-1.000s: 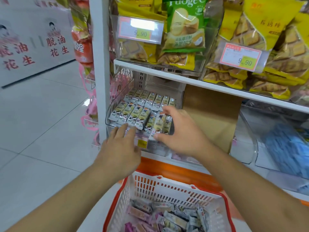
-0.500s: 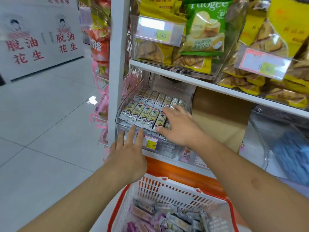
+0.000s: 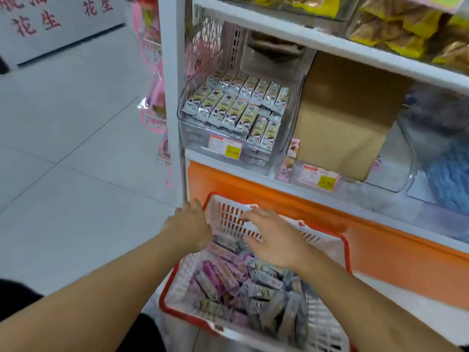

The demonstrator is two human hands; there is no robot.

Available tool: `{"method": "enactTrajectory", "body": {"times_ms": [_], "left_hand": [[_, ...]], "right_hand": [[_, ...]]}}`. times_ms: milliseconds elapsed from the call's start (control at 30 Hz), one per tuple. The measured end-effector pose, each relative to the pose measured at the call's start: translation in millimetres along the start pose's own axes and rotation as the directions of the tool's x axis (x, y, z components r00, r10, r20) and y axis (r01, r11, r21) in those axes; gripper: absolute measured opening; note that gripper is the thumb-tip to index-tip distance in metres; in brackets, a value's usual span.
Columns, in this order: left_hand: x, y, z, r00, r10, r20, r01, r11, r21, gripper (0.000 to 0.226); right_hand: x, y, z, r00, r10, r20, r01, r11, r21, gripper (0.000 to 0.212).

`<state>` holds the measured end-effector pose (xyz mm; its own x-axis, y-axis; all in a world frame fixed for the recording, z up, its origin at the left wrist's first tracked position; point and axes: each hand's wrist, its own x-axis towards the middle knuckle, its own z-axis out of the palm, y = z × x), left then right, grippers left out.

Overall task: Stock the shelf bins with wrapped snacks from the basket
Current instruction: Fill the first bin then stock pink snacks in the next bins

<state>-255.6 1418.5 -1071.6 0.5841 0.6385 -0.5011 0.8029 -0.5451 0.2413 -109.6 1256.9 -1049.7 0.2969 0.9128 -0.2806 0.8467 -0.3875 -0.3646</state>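
My basket [image 3: 327,323] below the shelf holds a heap of wrapped snacks [image 3: 243,285]. The clear bin [image 3: 193,133] above holds neat rows of snack packs [image 3: 238,105]. My left hand [image 3: 189,228] and right hand [image 3: 274,240] hover over the basket, fingers loosely spread, holding nothing.

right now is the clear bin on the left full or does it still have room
Nearly full. The clear bin holds two packed rows of wrapped snacks stacked up to its front edge; only a small gap shows at the front right corner.
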Motion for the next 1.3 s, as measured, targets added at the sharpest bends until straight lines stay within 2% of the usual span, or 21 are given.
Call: {"method": "enactTrajectory", "body": {"times_ms": [67, 133, 233, 300, 400, 467, 600, 667, 733, 800, 900, 967, 1033, 1133, 1200, 1267, 1300], "left_hand": [[6.9, -13.6, 25.0, 0.991, -0.078, 0.108, 0.083, 0.996, -0.040, 0.083], [11.2, -22.6, 45.6, 0.969, -0.091, 0.228, 0.112, 0.990, -0.081, 0.084], [21.8, -27.6, 61.0, 0.955, -0.120, 0.270, 0.171, 0.970, -0.175, 0.090], [32.0, -28.7, 63.5, 0.940, -0.156, 0.302, 0.226, 0.951, -0.212, 0.093], [41.5, -28.0, 61.8, 0.912, -0.172, 0.373, 0.274, 0.931, -0.241, 0.096], [43.6, -25.8, 59.3, 0.905, -0.177, 0.387, 0.279, 0.933, -0.227, 0.098], [48.2, -23.8, 59.2, 0.892, -0.192, 0.410, 0.294, 0.934, -0.202, 0.102], [47.3, -23.2, 58.8, 0.891, -0.188, 0.413, 0.298, 0.929, -0.219, 0.102], [45.5, -22.6, 58.5, 0.893, -0.188, 0.408, 0.297, 0.928, -0.224, 0.102], [42.6, -22.1, 57.0, 0.894, -0.189, 0.405, 0.302, 0.923, -0.236, 0.101], [37.5, -21.5, 57.6, 0.906, -0.177, 0.384, 0.296, 0.914, -0.276, 0.098], [32.2, -21.6, 58.4, 0.917, -0.177, 0.357, 0.295, 0.904, -0.309, 0.093], [24.5, -19.6, 58.1, 0.934, -0.191, 0.301, 0.274, 0.926, -0.261, 0.091], [15.0, -6.9, 44.6, 0.983, -0.155, 0.103, 0.158, 0.987, -0.014, 0.089], [8.4, 10.6, 17.7, 0.999, -0.007, 0.037, 0.007, 1.000, 0.005, 0.076], [-0.9, 30.8, -18.8, 0.970, 0.207, 0.130, -0.198, 0.977, -0.080, 0.046], [-9.7, 40.7, -36.3, 0.937, 0.291, 0.192, -0.262, 0.951, -0.161, 0.038]], "right_hand": [[6.8, 3.6, 40.9, 0.984, 0.031, 0.173, -0.041, 0.997, 0.057, 0.056], [15.0, 2.8, 75.8, 0.960, 0.028, 0.277, -0.058, 0.993, 0.100, 0.053], [31.8, -1.8, 121.9, 0.924, 0.035, 0.381, -0.096, 0.985, 0.144, 0.047], [46.8, -6.1, 149.9, 0.902, 0.068, 0.426, -0.136, 0.982, 0.130, 0.049], [69.4, -3.9, 198.1, 0.888, 0.139, 0.438, -0.202, 0.974, 0.100, 0.072], [73.6, -8.4, 218.6, 0.884, 0.189, 0.428, -0.239, 0.969, 0.067, 0.078], [65.7, -19.1, 238.1, 0.903, 0.273, 0.332, -0.255, 0.962, -0.098, 0.052], [61.2, -20.1, 236.6, 0.901, 0.291, 0.323, -0.265, 0.956, -0.122, 0.038], [56.2, -17.0, 227.8, 0.872, 0.330, 0.362, -0.329, 0.942, -0.066, 0.026], [46.7, -12.8, 218.8, 0.848, 0.342, 0.404, -0.363, 0.932, -0.028, 0.022], [25.3, -11.3, 203.0, 0.857, 0.333, 0.393, -0.390, 0.918, 0.071, 0.004], [9.9, -9.3, 189.9, 0.885, 0.309, 0.348, -0.385, 0.906, 0.176, 0.007], [-4.9, -7.9, 163.5, 0.910, 0.267, 0.316, -0.352, 0.901, 0.254, 0.012], [-16.5, -0.7, 107.8, 0.915, 0.246, 0.319, -0.361, 0.853, 0.377, 0.048], [-17.5, 6.0, 64.8, 0.934, 0.216, 0.284, -0.325, 0.842, 0.431, 0.073], [-19.9, 10.2, 20.0, 0.970, 0.182, 0.162, -0.237, 0.858, 0.456, 0.083], [-23.5, 9.7, -2.9, 0.983, 0.154, 0.102, -0.184, 0.866, 0.465, 0.085]]}}
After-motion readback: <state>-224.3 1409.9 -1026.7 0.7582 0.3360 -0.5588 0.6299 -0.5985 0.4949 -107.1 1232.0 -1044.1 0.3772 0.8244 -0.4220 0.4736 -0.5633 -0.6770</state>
